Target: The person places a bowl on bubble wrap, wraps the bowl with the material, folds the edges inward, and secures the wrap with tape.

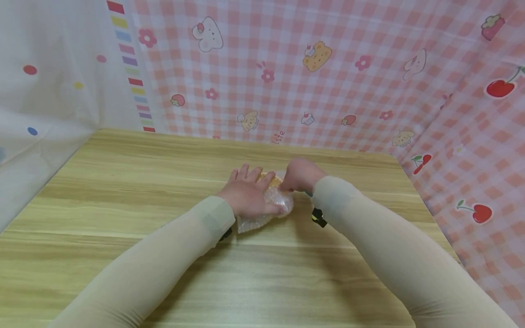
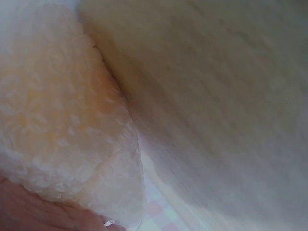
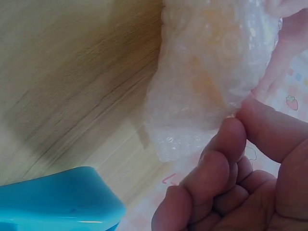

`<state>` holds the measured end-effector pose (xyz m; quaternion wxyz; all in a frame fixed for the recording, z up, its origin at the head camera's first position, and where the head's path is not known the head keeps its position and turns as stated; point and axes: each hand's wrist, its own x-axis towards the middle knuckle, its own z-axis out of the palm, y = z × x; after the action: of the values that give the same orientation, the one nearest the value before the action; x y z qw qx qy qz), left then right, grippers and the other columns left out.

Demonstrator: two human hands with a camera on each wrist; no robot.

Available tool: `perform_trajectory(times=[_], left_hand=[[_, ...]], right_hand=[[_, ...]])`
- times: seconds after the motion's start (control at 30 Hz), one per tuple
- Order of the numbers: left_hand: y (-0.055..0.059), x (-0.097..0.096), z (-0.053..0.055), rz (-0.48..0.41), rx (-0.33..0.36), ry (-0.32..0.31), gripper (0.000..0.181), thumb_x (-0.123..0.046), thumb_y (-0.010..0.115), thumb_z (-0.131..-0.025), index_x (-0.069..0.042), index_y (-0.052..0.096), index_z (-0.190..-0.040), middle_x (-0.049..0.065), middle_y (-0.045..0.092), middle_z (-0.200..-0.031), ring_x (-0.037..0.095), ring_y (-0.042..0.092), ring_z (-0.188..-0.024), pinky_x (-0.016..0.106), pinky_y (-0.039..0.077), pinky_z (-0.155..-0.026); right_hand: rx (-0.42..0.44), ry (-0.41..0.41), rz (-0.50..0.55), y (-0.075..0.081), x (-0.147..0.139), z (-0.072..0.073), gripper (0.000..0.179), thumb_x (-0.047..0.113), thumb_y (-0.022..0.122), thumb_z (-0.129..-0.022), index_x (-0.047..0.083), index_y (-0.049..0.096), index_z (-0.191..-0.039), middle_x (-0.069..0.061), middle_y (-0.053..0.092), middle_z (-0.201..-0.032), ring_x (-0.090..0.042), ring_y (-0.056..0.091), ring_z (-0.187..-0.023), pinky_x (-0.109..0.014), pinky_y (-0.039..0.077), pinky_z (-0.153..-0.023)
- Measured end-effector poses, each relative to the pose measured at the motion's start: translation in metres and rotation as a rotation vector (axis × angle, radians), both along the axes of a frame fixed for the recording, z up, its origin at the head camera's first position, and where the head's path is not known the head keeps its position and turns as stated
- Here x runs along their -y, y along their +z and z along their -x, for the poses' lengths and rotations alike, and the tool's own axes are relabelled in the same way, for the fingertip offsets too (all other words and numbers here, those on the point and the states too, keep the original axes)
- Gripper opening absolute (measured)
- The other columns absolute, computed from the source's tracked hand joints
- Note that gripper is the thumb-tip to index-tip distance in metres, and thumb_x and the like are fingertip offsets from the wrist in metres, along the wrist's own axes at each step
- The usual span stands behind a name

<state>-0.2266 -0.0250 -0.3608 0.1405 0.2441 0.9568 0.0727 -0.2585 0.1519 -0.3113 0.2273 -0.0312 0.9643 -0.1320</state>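
A bubble-wrapped bundle (image 1: pixel 280 197) lies on the wooden table, and something orange shows through the clear wrap. Across its near left side rests my left hand (image 1: pixel 247 197), palm down with fingers spread. My right hand (image 1: pixel 302 175) is at the bundle's far right side. In the right wrist view, the thumb and index finger pinch the edge of the bubble wrap (image 3: pixel 207 72) while the other fingers curl in. The left wrist view shows the wrap close up, with part of the left hand (image 2: pixel 43 211) below it. The orange thing's shape is hidden by the wrap.
A smooth blue object (image 3: pixel 62 199) lies close to the right hand in the right wrist view, only partly in frame. Pink checked cloth (image 1: pixel 262 68) hangs behind the table (image 1: pixel 123 191) and along its right side. White dotted cloth (image 1: pixel 53 95) borders the left.
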Motion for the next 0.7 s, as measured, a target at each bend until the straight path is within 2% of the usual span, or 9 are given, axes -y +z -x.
perform_trajectory(times=[0.3, 0.53, 0.7], left_hand=[[0.000, -0.001, 0.000, -0.004, -0.004, 0.000, 0.112, -0.095, 0.041, -0.085, -0.030, 0.012, -0.171, 0.010, 0.010, -0.179, 0.047, -0.001, -0.163, 0.063, 0.005, -0.132], [0.001, -0.002, 0.000, 0.000, -0.005, 0.007, 0.113, -0.094, 0.043, -0.084, -0.029, 0.013, -0.171, 0.011, 0.012, -0.178, 0.048, 0.000, -0.163, 0.063, 0.005, -0.132], [0.001, -0.003, 0.000, 0.000, -0.002, 0.005, 0.113, -0.094, 0.044, -0.084, -0.029, 0.014, -0.171, 0.012, 0.012, -0.178, 0.048, 0.001, -0.163, 0.064, 0.006, -0.131]], right_hand=[[0.024, -0.036, 0.063, -0.004, -0.008, 0.001, 0.026, 0.030, 0.079, -0.094, 0.009, 0.074, -0.080, -0.006, 0.069, -0.083, -0.016, 0.052, -0.070, -0.028, 0.048, -0.066], [0.016, -0.054, 0.090, -0.009, -0.012, 0.003, 0.030, 0.029, 0.079, -0.095, 0.008, 0.073, -0.075, 0.001, 0.057, -0.065, -0.014, 0.048, -0.063, -0.027, 0.042, -0.060], [0.018, -0.056, 0.105, -0.010, -0.013, 0.002, 0.033, 0.029, 0.079, -0.095, 0.009, 0.069, -0.071, 0.003, 0.053, -0.060, -0.013, 0.046, -0.059, -0.027, 0.040, -0.058]])
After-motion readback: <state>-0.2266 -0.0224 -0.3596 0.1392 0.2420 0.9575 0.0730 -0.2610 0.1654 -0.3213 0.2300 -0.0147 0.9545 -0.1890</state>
